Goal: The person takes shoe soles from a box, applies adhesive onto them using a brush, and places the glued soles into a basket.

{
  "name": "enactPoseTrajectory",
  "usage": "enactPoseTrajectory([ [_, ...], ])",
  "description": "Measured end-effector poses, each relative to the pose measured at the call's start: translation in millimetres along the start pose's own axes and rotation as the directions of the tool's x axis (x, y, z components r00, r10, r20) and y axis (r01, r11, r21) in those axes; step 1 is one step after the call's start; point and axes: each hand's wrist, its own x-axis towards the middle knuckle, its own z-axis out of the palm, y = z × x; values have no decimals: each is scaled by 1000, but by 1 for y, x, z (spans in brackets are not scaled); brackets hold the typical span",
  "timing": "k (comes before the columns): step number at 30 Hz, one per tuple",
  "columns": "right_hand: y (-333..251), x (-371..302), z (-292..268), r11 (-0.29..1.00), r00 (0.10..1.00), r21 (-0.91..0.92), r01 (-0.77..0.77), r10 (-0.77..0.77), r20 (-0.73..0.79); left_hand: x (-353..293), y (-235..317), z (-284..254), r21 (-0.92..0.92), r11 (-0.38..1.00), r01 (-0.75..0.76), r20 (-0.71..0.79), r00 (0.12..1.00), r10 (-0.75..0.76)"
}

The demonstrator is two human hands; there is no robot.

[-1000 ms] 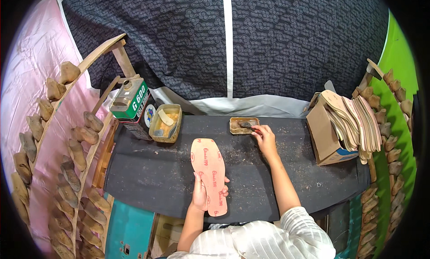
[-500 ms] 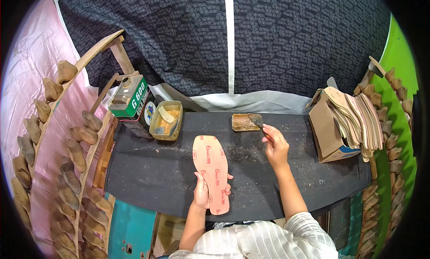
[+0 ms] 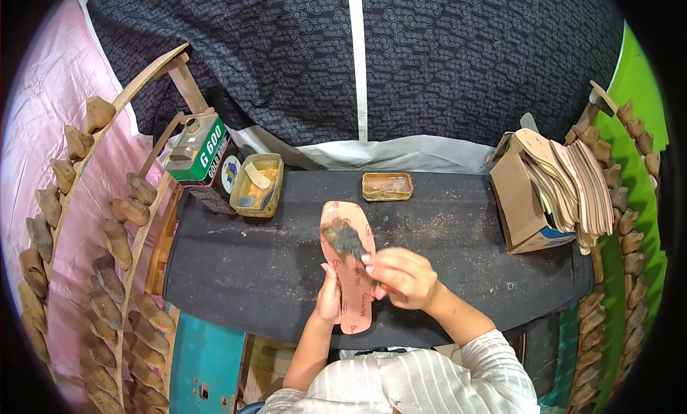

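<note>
A pinkish insole board with red print, shaped like a shoe sole, is held upright over the table's front half. My left hand is closed round its lower left side. In my right hand is a brush, its dark bristles blurred by motion and lying on the upper part of the board. The brush's handle is mostly hidden by my fingers. Beyond the board stands a small shallow tray of amber-brown liquid that looks like glue.
A green, white and black metal can stands at the back left beside a yellowish tub holding scraper-like pieces. On the right, a cardboard box is packed with sole-shaped boards. Racks of wooden shoe lasts flank the dark-covered table.
My right hand has brought the brush from the small tray back and leftward onto the insole board. The board has shifted slightly up and to the right in my left hand.
</note>
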Motion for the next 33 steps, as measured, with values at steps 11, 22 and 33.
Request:
enactPoseTrajectory([
  [11,13,12,-2,996,996,-71,62,-66,-54,-10,5,9,34,999,12,-51,999,-10],
  [22,-12,-1,5,987,992,154,48,-65,108,-6,12,6,82,997,-11,-167,986,24],
  [33,0,6,6,986,986,86,142,-149,79,0,13,-3,-157,980,-119,-153,984,95],
])
